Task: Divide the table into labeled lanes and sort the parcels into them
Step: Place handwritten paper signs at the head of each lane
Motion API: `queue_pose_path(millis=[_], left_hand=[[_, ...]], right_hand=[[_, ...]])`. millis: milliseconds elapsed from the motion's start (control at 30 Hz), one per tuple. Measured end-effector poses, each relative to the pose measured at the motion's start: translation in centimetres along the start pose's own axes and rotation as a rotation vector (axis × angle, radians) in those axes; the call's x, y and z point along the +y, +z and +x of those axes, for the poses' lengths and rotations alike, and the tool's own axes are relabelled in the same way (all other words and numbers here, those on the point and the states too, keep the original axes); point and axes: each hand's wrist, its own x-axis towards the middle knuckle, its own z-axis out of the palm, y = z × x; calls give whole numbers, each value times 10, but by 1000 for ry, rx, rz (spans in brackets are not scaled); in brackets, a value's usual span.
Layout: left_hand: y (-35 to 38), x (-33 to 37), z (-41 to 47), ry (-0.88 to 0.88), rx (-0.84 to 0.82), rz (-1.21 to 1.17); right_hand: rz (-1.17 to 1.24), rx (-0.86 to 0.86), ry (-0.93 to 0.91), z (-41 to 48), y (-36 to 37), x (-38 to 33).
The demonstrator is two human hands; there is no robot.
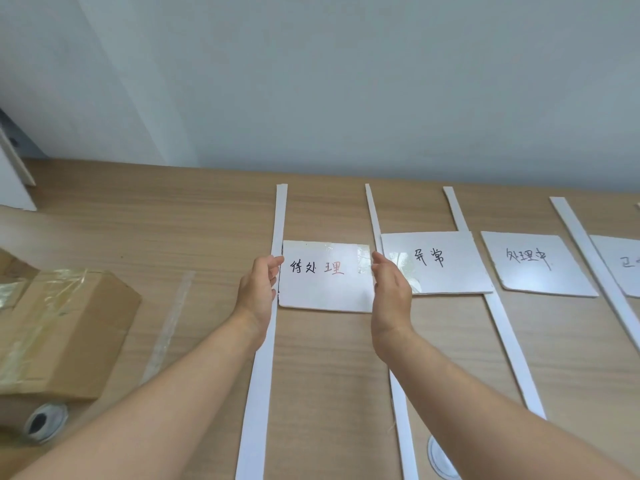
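Palms facing, the left hand [259, 289] and right hand [390, 296] pressed straight fingers [274, 262] against opposite side edges of the leftmost label card [322, 292], gripping nothing.

- Left grip [258, 285] and right grip [389, 289] flank a handwritten white label card [325, 292] on the wooden bench [207, 220].
- White strips [278, 220] mark lanes; a taped cardboard box [69, 323] sits at left.

Single head cam, fwd-down over wooden table [207, 220], close, wall [346, 81] behind.
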Motion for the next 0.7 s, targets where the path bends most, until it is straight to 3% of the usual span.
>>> queue_pose_path(millis=[700], left_hand=[[-68,121,-235,197,-144,118]], right_hand=[[78,-146,-174,-231,-9,-143]])
